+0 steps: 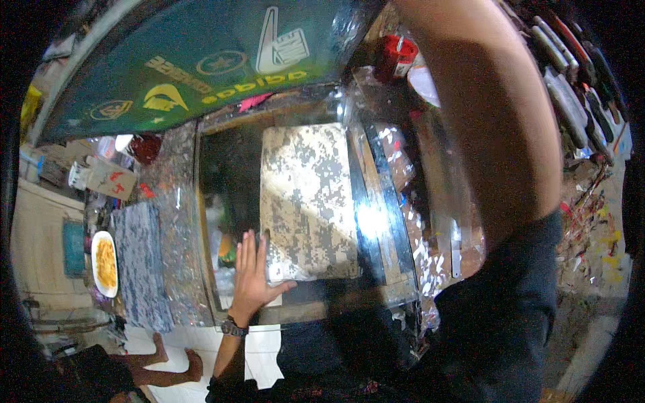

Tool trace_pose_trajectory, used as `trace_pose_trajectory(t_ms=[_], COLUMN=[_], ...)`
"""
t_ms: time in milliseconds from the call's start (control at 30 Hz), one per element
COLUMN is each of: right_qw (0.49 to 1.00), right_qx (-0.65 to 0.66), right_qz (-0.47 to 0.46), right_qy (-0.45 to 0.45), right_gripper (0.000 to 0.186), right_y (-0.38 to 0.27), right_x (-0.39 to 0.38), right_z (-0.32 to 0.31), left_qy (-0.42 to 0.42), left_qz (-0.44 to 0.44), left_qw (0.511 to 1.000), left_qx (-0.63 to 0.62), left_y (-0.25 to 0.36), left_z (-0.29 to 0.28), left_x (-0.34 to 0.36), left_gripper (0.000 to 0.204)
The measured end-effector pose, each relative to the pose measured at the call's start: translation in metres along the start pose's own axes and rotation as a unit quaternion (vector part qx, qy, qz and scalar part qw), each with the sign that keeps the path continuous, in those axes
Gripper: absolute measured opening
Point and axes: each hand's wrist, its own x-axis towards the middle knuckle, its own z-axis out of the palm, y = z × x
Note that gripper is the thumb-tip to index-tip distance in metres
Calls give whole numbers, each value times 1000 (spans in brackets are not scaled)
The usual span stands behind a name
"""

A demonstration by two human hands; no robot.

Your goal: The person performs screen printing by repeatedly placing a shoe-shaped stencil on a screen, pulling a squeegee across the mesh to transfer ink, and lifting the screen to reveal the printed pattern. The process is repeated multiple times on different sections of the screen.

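Note:
A rectangular piece of camouflage-patterned cloth (309, 195) lies flat on a dark glass-topped board with a wooden border (302, 312). My left hand (252, 277) rests at its lower left corner, with fingers outstretched along the left edge and thumb by the lower edge. It wears a dark wristwatch (233, 328). Above the board, a green printing screen (201, 80) with several pale and yellow stencilled designs is raised at a tilt. My right arm (490, 114) reaches up along the right side and leaves the picture at the top, so the hand is out of sight.
A red tub (396, 59) stands beyond the board. On the left are a folded grey cloth (141, 258), a white dish of yellowish food (105, 264) and a cardboard box (111, 178). Several squeegee-like tools (568, 87) lie far right. Another person's bare limbs (181, 371) show lower left.

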Motion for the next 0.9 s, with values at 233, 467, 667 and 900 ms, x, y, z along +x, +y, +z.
trace_pose_trajectory(t_ms=[233, 467, 667, 900], right_qw=[991, 969, 995, 988], right_qx=[-26, -101, 11, 8], right_qz=[119, 40, 95, 28], right_qy=[61, 220, -30, -149], right_gripper=[71, 56, 47, 25], right_y=[-22, -89, -104, -104], right_x=[8, -122, -204, -261], right_z=[25, 133, 280, 321], left_qy=[13, 382, 271, 255], left_qz=[33, -6, -301, -268], left_qw=[998, 752, 579, 672], left_qx=[56, -537, -707, -641], left_y=[2, 47, 50, 25], left_z=[9, -67, -20, 41], left_x=[-3, -28, -81, -93], left_gripper=[123, 95, 44, 59])
